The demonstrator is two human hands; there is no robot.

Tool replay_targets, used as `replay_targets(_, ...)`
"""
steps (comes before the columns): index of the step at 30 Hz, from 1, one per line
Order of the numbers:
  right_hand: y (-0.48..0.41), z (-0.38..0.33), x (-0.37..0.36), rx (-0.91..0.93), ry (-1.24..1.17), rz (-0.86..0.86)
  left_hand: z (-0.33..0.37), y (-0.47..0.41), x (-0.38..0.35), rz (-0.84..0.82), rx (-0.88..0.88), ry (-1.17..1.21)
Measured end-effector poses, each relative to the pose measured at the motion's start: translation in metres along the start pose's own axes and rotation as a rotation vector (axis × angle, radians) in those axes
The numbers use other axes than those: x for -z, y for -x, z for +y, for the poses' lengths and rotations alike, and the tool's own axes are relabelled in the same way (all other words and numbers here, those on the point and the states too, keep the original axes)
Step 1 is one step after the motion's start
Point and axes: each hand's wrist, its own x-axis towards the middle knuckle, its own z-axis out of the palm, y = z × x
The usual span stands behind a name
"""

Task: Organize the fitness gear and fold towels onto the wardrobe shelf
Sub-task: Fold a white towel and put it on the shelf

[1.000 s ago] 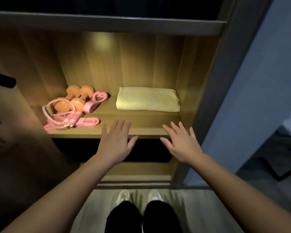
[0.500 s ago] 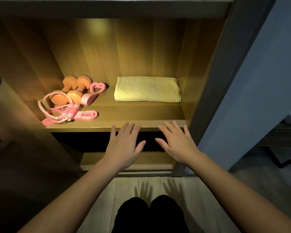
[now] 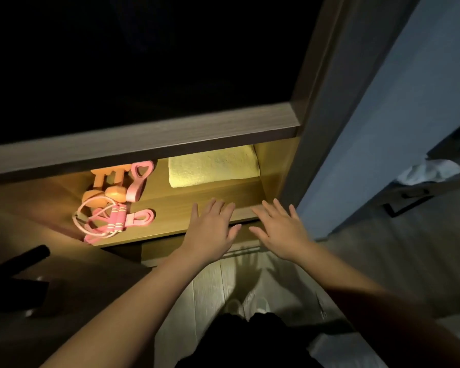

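A folded yellow towel (image 3: 214, 166) lies at the back right of the lit wooden wardrobe shelf (image 3: 170, 211). On the shelf's left side sit two orange dumbbells (image 3: 104, 185), a pink heart-handled band (image 3: 138, 180), a pink skipping rope (image 3: 101, 221) and a pink strap (image 3: 141, 217). My left hand (image 3: 210, 229) and my right hand (image 3: 279, 227) hover side by side over the shelf's front edge, palms down, fingers spread, holding nothing.
The shelf above (image 3: 144, 139) overhangs and hides the back of the lit compartment. A grey wardrobe side panel (image 3: 327, 107) rises on the right, with a blue wall (image 3: 398, 107) beyond it. A dark object (image 3: 19, 261) lies at the lower left. My feet stand on pale floorboards (image 3: 210, 288).
The view has risen and tilted, so the upper shelf now covers more of the compartment. Both hands stay open in front of the shelf edge, still close together.
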Motion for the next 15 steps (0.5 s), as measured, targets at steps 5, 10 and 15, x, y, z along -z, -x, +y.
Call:
replay_targets(5, 0.038, 0.031, 0.017, -0.141, -0.003, -0.016, 0.036, -0.011, 0.008, -0.048, -0.101, -0.045)
replay_targets(10, 0.065, 0.089, 0.013, -0.278, -0.035, 0.005, 0.084, -0.038, -0.006, -0.092, -0.171, -0.065)
replay_targets(15, 0.088, 0.166, 0.008, -0.359, -0.039, 0.013, 0.161, -0.074, -0.027, -0.221, -0.261, -0.126)
